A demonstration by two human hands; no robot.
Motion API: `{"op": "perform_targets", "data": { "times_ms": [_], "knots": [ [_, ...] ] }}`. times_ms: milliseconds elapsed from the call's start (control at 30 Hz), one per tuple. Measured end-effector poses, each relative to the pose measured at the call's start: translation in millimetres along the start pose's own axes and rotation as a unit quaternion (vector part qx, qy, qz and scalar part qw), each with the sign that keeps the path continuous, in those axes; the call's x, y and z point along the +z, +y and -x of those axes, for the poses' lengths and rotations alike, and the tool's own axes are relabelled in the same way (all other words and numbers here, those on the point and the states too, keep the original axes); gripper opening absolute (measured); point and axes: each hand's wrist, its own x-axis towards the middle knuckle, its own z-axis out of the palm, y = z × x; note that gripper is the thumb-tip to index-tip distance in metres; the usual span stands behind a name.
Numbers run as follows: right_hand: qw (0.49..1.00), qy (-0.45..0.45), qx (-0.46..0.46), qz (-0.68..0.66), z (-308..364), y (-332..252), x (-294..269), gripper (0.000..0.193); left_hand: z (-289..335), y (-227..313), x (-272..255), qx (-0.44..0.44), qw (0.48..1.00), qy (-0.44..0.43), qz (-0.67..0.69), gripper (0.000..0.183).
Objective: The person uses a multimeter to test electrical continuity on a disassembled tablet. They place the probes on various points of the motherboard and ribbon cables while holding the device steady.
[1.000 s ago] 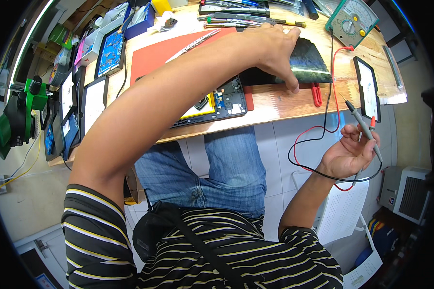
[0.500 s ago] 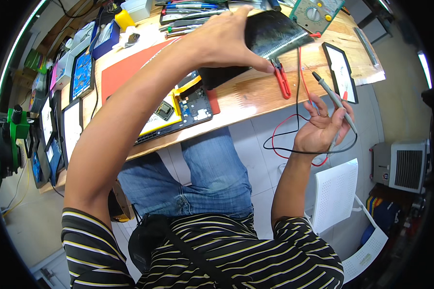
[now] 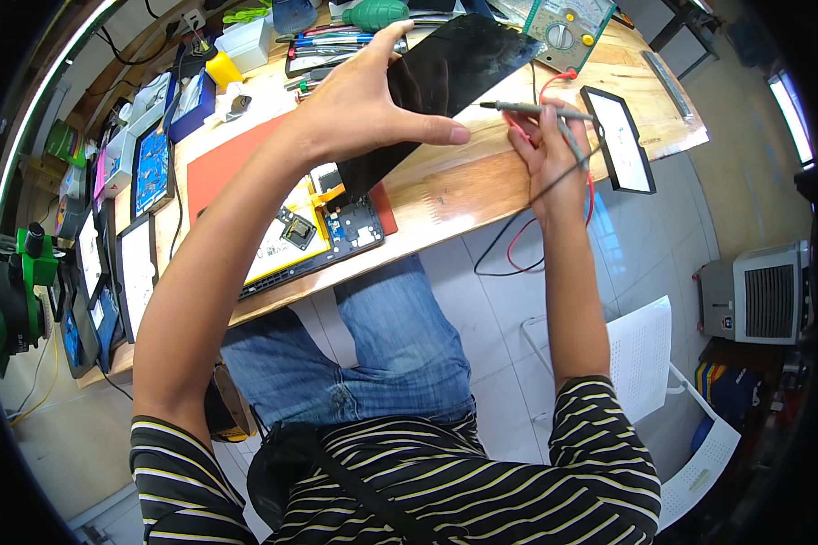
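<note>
Holding a black panel, left fingers spread wide; right fingers grip grey probes; multimeter lettering illegible.

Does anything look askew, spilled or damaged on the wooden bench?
Only the small dark squarish module, lying crooked over the opened flat black device rather than in line with its straight edges. No spill or clear damage shows.

The wooden tabletop carries a red mat, a green multimeter, a black-framed panel and a metal bar.
</note>
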Motion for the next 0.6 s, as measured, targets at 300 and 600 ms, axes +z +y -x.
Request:
{"op": "perform_targets", "data": {
  "times_ms": [300,600],
  "knots": [
    [0.996,-0.019,0.035,-0.085,-111.3,-6.4,-27.2,0.022,7.6,15.9,20.7,0.066,0.988,-0.071,-0.118,0.115],
    [0.967,0.113,-0.227,-0.005,-40.3,-72.5,-46.9,0.029,-0.4,22.5,52.9,0.038,0.958,-0.167,-0.232,0.116]
  ]
}}
